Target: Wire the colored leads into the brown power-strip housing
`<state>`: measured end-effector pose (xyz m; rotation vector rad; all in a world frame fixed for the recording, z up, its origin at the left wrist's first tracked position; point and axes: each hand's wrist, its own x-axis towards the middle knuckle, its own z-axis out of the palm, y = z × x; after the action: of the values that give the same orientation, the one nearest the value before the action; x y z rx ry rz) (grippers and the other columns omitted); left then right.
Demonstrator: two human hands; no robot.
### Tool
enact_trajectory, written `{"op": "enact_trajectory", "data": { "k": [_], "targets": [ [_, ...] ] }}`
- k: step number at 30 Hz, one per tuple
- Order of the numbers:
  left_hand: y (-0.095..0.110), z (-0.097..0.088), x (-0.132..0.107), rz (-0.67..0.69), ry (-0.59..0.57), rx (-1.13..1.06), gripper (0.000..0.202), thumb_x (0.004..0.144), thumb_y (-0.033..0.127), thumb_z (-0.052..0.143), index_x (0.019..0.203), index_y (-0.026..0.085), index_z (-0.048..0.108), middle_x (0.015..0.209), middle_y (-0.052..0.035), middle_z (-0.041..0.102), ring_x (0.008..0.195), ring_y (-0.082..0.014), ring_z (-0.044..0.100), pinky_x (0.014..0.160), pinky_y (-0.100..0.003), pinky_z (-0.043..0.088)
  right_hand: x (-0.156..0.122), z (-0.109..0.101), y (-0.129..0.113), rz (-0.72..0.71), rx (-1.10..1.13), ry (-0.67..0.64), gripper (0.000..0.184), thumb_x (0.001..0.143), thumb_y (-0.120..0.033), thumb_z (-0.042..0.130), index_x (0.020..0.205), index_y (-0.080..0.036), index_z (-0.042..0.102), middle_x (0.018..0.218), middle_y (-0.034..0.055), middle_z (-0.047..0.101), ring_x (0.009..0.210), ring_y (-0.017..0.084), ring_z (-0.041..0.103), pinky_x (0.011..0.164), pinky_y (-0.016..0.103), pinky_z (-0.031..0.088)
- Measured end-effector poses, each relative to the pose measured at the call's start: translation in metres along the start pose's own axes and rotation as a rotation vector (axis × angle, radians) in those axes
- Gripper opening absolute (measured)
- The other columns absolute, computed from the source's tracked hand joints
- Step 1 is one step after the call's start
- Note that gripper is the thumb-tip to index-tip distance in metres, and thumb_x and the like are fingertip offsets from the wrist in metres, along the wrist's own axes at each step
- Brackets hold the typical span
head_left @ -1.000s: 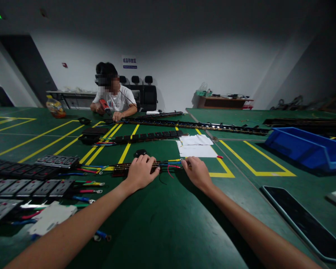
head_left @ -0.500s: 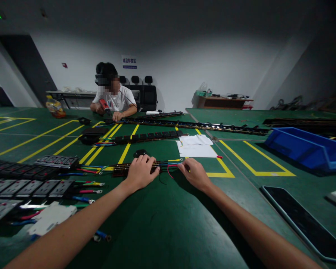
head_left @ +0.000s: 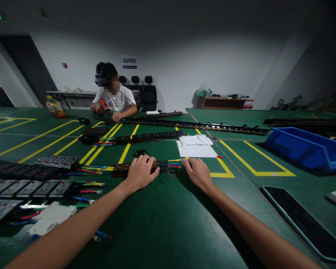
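My left hand (head_left: 141, 172) rests with curled fingers on the right end of a dark socket strip (head_left: 123, 169) lying across the green table. A bundle of coloured wires (head_left: 170, 164) in blue, red and yellow comes out of that end. My right hand (head_left: 197, 172) sits just right of the bundle, its fingertips pinched on the wire ends. A small black round part (head_left: 140, 152) lies just beyond my left hand.
Grey and black socket modules (head_left: 30, 186) with loose wires fill the left. White papers (head_left: 196, 146) lie ahead, a blue bin (head_left: 308, 147) at right, a dark panel (head_left: 302, 220) near right. Long strips (head_left: 196, 125) stretch across the far table, where a seated person (head_left: 113, 98) holds a red tool.
My right hand slid left along the wires half a second ago and is back to the right. My left hand has not moved.
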<state>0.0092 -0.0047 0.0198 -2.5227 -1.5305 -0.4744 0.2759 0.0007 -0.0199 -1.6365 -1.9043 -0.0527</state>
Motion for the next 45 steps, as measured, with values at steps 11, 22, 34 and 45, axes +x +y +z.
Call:
{"op": "enact_trajectory", "data": {
  "k": [11,22,34,45],
  "targets": [
    [0.0004,0.0012,0.0003,0.002,0.008,0.032,0.037,0.1,0.05,0.049,0.117,0.02,0.064,0.112,-0.0105,0.066,0.104,-0.0285,0.06,0.084,-0.041,0.046,0.0005,0.0033,0.004,-0.095,0.174,0.08,0.041,0.106,-0.047,0.042,0.08,-0.022,0.061,0.08,0.0068,0.065,0.08,0.023,0.057,0.074,0.033,0.04],
    [-0.0006,0.003,0.0002,0.007,0.018,0.028,0.038,0.101,0.051,0.048,0.117,0.02,0.064,0.112,-0.0102,0.066,0.103,-0.0278,0.06,0.084,-0.041,0.046,0.001,0.0004,0.0021,-0.185,0.32,0.15,0.032,0.103,-0.036,0.046,0.108,-0.02,0.073,0.102,0.0101,0.073,0.097,0.024,0.063,0.09,0.036,0.047],
    [-0.0006,0.0032,0.0002,0.009,0.032,0.029,0.036,0.1,0.05,0.049,0.115,0.02,0.063,0.111,-0.0099,0.066,0.102,-0.0276,0.06,0.084,-0.041,0.046,-0.0001,0.0024,0.0036,-0.048,0.164,0.075,0.038,0.101,-0.044,0.048,0.073,-0.022,0.061,0.074,0.006,0.065,0.076,0.022,0.058,0.069,0.033,0.039],
    [-0.0019,0.0044,0.0002,0.009,0.022,0.013,0.037,0.101,0.051,0.048,0.116,0.021,0.063,0.112,-0.0097,0.066,0.102,-0.0269,0.06,0.084,-0.04,0.046,-0.0008,-0.0038,-0.0016,0.032,0.113,0.062,0.054,0.103,-0.055,0.039,0.065,-0.022,0.058,0.068,0.0061,0.062,0.068,0.02,0.054,0.063,0.032,0.031]
  ]
}}
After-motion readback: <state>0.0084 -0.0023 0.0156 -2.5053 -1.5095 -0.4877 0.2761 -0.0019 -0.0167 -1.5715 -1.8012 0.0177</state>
